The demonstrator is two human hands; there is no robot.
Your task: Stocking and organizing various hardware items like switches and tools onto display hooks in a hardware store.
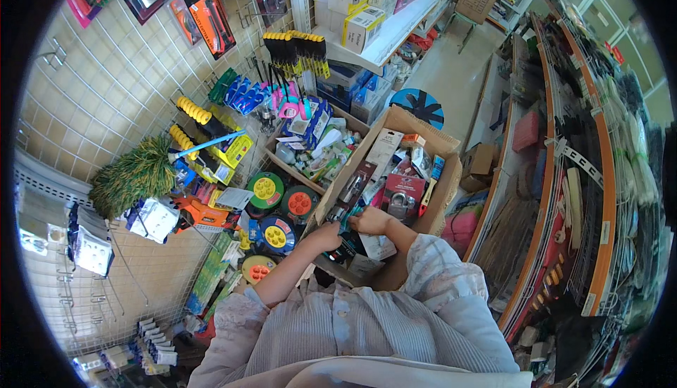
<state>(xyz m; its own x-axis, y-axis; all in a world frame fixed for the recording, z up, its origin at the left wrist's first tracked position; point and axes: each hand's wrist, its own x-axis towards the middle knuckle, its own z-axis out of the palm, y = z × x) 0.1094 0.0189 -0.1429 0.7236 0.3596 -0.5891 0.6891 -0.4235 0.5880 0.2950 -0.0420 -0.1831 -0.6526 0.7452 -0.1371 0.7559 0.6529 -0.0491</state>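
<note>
An open cardboard box point(449, 147) stands before me, filled with packaged hardware. Both hands are inside its near left part. My left hand point(327, 236) is at the left wall, by a dark packaged item whose kind I cannot make out. Close beside it, my right hand point(370, 221) has its fingers curled down at a small teal item, and its fingertips are partly hidden. A padlock on a red card point(404, 197) lies to the right of my right hand. Further right is a paintbrush with a red and yellow handle point(429, 189). A white boxed item point(384, 146) leans at the far end.
A second carton point(353, 118) of small goods and several round cable reels point(277, 233) stand left of the box. Hanging tools and a green tufted duster point(138, 176) project from the wire-grid wall. Metal shelving with orange edges point(603, 218) runs along the right. White shelving point(365, 52) holds boxes ahead.
</note>
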